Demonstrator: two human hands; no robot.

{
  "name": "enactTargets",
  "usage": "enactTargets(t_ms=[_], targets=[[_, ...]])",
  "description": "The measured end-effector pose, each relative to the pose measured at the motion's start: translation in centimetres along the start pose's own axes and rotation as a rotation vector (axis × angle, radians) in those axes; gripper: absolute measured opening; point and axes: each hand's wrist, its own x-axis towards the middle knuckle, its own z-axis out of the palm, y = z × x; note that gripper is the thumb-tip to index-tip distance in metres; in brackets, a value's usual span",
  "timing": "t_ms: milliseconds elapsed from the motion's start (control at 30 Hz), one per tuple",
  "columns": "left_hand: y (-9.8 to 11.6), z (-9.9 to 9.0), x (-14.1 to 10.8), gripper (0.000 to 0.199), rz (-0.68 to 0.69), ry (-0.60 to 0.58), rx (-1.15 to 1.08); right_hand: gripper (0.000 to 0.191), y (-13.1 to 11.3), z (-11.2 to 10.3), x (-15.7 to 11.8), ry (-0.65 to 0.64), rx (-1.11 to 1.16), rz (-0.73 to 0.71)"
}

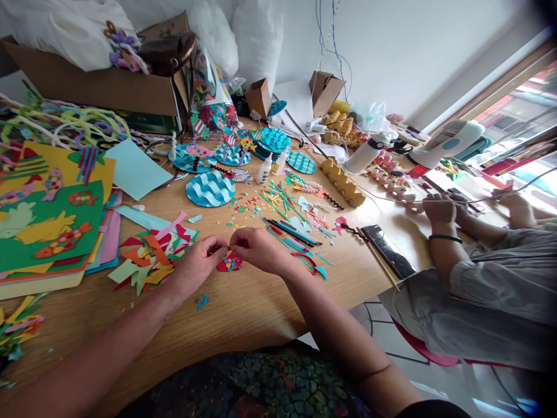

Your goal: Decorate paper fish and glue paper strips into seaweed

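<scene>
Over the middle of the table, my left hand (203, 255) and my right hand (257, 249) meet with their fingertips pinched close together. Just under them is a small red paper piece (229, 263) covered in coloured dots, its upper part hidden by my fingers. Whatever sits in either pinch is too small to make out. Tiny paper dots (243, 210) are scattered beyond my hands. To the left lies a heap of paper scraps (152, 255), and a small curled blue paper bit (202, 301) rests nearer to me.
Pencils (292, 232) and red-handled scissors (304, 262) lie right of my hands. Behind stand glue bottles (264, 169) and a blue wavy paper disc (210, 188). Coloured sheets with paper fish (52, 220) fill the left. Another person's hands (441, 208) hold a cord at right, near a phone (387, 251).
</scene>
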Motion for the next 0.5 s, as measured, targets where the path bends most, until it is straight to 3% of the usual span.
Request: enactTargets(t_ms=[267,500], targets=[[0.1,-0.2,-0.8,0.019,0.022,-0.013,0.166,0.009,1.8,-1.1,-0.1,0.062,-0.044,0.053],[-0.6,-0.1,-3.2,0.021,0.333,-0.017,0.565,0.01,3.0,-1.5,0.3,0.032,-0.23,0.006]])
